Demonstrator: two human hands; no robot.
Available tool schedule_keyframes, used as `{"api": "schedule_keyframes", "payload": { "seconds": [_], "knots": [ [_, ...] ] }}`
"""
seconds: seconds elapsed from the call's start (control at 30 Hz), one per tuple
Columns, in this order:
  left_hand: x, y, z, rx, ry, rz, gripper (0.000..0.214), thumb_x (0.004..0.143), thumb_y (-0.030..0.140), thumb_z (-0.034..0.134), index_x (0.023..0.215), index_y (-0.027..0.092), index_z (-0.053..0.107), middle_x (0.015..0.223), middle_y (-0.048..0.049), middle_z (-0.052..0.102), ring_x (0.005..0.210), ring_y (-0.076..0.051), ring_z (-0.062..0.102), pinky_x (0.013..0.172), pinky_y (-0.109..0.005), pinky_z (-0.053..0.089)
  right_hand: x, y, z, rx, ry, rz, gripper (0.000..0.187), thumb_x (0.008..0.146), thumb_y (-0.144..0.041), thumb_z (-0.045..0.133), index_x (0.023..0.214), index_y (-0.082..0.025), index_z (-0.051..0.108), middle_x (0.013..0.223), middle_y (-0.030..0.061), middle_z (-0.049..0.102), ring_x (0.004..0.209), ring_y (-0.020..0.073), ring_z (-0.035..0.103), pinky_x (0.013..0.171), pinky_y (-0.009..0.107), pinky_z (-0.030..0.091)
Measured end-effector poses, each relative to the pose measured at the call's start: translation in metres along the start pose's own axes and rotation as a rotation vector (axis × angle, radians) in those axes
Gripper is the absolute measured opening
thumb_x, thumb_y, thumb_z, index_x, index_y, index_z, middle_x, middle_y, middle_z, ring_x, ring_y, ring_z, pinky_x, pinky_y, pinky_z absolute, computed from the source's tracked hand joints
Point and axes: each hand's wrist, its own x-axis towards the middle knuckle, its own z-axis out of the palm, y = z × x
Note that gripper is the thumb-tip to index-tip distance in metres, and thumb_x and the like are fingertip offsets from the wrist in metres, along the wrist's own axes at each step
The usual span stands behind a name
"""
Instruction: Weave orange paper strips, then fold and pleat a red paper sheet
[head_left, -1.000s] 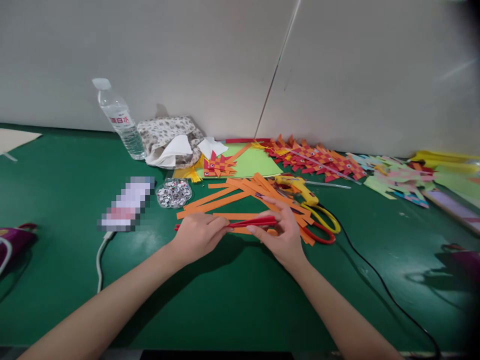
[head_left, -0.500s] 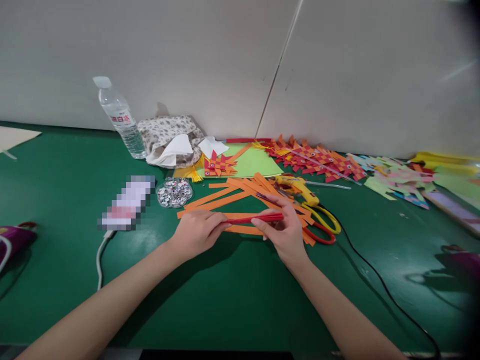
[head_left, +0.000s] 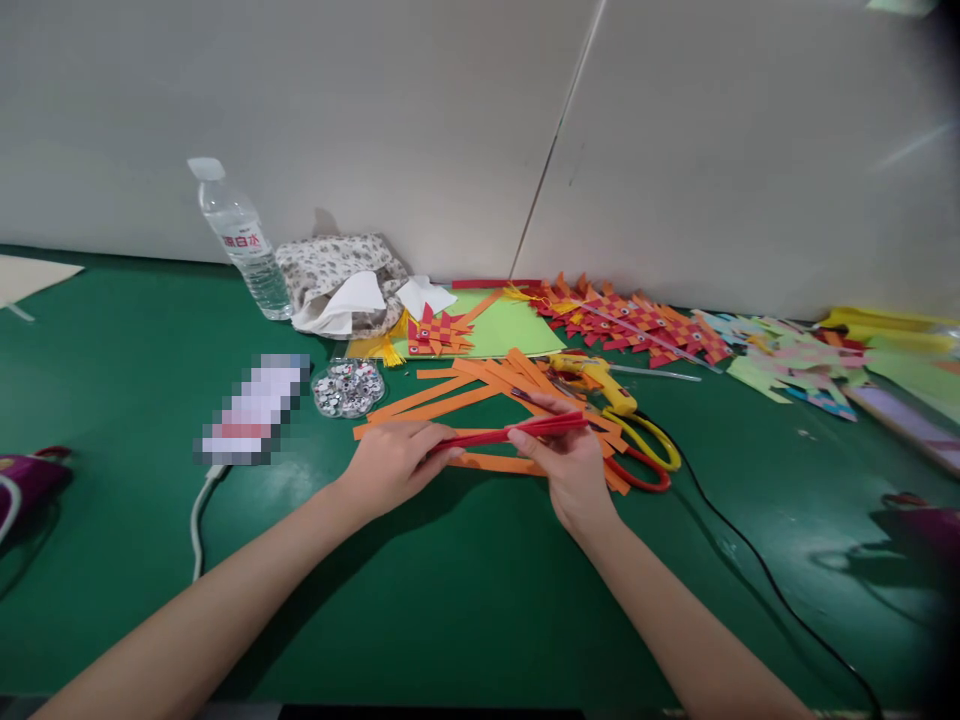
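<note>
Several thin red paper strips (head_left: 495, 437) are stretched between my two hands, held edge-on above the table. My left hand (head_left: 397, 460) is closed on their left end, thumb and fingers pinching. At the other end my right hand (head_left: 574, 455) grips them between thumb and fingers, and the strips fan slightly apart there. Beneath and behind the hands lie loose orange paper strips (head_left: 427, 405), crossing one another. Scissors with red and yellow handles (head_left: 660, 445) rest to the right of my right hand. Just behind them is a yellow glue gun (head_left: 596, 380).
A clear box of googly eyes (head_left: 349, 388), a phone (head_left: 259, 405) on a cable and a water bottle (head_left: 244, 240) stand left. Behind are a spotted cloth pouch (head_left: 341, 265), a woven paper fish (head_left: 439, 332) and a pile of such fish (head_left: 637, 320). A black cord (head_left: 757, 560) runs right.
The red strips' right end has moved slightly right and up, with the strips spreading a little in my right hand. My left hand stays in nearly the same place.
</note>
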Motion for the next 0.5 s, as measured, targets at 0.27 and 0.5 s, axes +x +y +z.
{"api": "schedule_keyframes", "payload": {
  "seconds": [0.27, 0.5],
  "knots": [
    [0.000, 0.004, 0.000, -0.057, 0.047, -0.026, 0.022, 0.095, 0.027, 0.048, 0.083, 0.017, 0.064, 0.068, 0.0008, 0.070, 0.057, -0.013, 0.065, 0.049, -0.021, 0.042, -0.005, -0.002, 0.003, 0.051, -0.114, 0.069, 0.059, 0.059, -0.029, 0.085, 0.113, -0.026, 0.061, 0.079, 0.0000, 0.073, 0.075, 0.0191, 0.069, 0.073, 0.036, 0.057],
    [0.003, 0.014, 0.001, -0.149, -0.045, -0.046, 0.024, 0.095, 0.028, 0.047, 0.084, 0.017, 0.065, 0.069, -0.0005, 0.070, 0.053, -0.010, 0.061, 0.048, -0.019, 0.041, -0.009, 0.000, 0.012, -0.043, -0.126, 0.108, 0.053, 0.060, -0.033, 0.084, 0.108, -0.024, 0.064, 0.070, -0.0004, 0.071, 0.068, 0.0192, 0.069, 0.069, 0.035, 0.058]
  ]
}}
